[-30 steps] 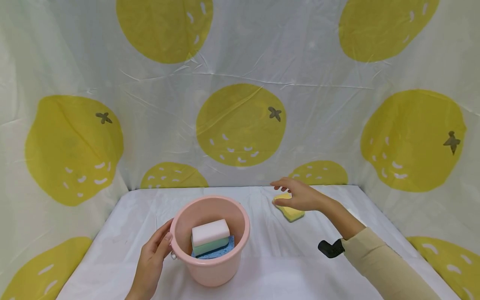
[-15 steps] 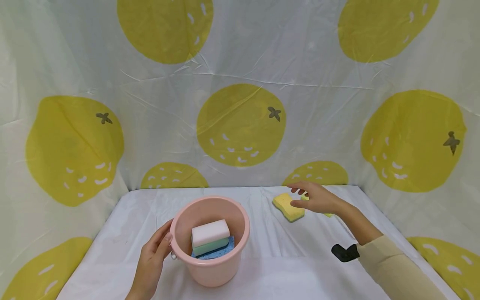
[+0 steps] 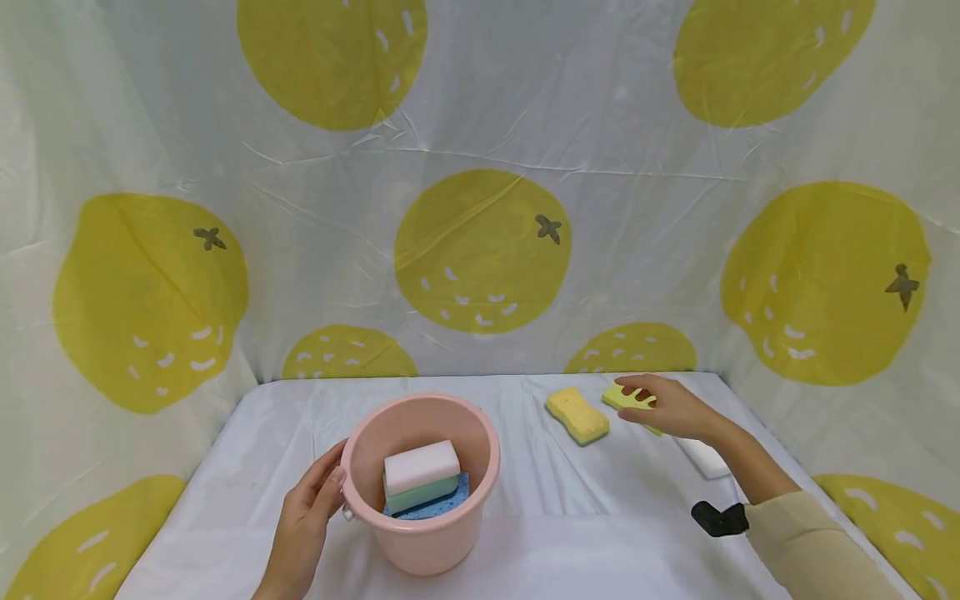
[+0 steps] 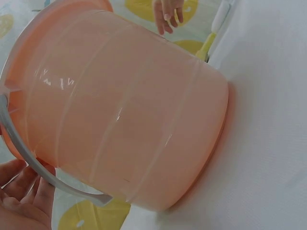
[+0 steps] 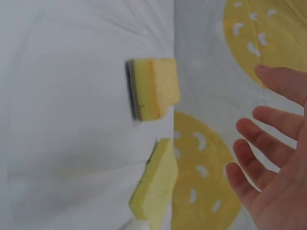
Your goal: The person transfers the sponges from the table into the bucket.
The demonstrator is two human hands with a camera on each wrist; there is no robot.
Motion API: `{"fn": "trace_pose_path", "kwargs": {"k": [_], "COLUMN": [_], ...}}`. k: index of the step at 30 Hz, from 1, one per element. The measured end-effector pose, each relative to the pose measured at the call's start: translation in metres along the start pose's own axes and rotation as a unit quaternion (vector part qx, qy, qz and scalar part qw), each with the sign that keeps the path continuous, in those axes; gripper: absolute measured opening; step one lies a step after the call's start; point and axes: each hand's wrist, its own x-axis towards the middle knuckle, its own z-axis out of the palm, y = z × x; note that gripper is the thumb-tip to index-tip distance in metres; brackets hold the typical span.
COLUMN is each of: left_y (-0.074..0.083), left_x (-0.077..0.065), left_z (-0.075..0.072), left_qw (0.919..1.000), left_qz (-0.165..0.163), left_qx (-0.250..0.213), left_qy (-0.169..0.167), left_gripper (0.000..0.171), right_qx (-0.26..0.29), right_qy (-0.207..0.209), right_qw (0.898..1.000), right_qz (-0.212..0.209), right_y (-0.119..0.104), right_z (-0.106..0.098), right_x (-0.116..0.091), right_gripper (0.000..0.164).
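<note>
My left hand [image 3: 298,521] holds the pink bucket [image 3: 435,546] at the left of its rim, fingers and thumb at the edge. The left wrist view shows those fingertips just under the rim, by the grey handle [image 4: 33,165]. Inside the bucket, a white-and-green sponge [image 3: 422,468] lies on a blue sponge [image 3: 450,500]. My right hand [image 3: 678,408] hovers over a yellow-green sponge [image 3: 613,395], partly covering it in the head view; its fingers are spread and hold nothing. To its left lies a yellow wavy-sided sponge [image 3: 576,415], its dark underside visible in the right wrist view.
A flat white item [image 3: 703,458] lies at the right, partly behind my right forearm. White cloth [image 3: 540,558] covers the table, and a lemon-print curtain [image 3: 322,258] stands around its back and sides. A black wrist mount [image 3: 720,518] sits at my right cuff.
My right hand has moved right, from over the yellow sponge to over the yellow-green one, uncovering the yellow sponge and the white item. The left hand and bucket have stayed put.
</note>
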Motion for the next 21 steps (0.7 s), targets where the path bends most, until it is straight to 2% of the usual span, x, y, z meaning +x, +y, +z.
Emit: {"fn": "trace_pose_path", "kwargs": {"k": [6, 16, 21], "left_y": [0.0, 0.001, 0.001], "left_x": [0.0, 0.001, 0.0], "left_z": [0.0, 0.001, 0.0], "left_qw": [1.0, 0.9999, 0.9999], "left_qz": [0.003, 0.006, 0.002], "left_qx": [-0.002, -0.009, -0.013], "left_qy": [0.0, 0.0, -0.001], "left_gripper": [0.042, 0.042, 0.042], "right_qx": [0.008, -0.017, -0.031], "right_qy": [0.012, 0.039, 0.056], "right_qw": [0.999, 0.993, 0.991], "right_qz": [0.037, 0.106, 0.117], "right_y": [0.021, 0.064, 0.082], "right_z": [0.001, 0.001, 0.008], "right_x": [-0.02, -0.043, -0.052], "right_gripper": [0.062, 0.066, 0.072]}}
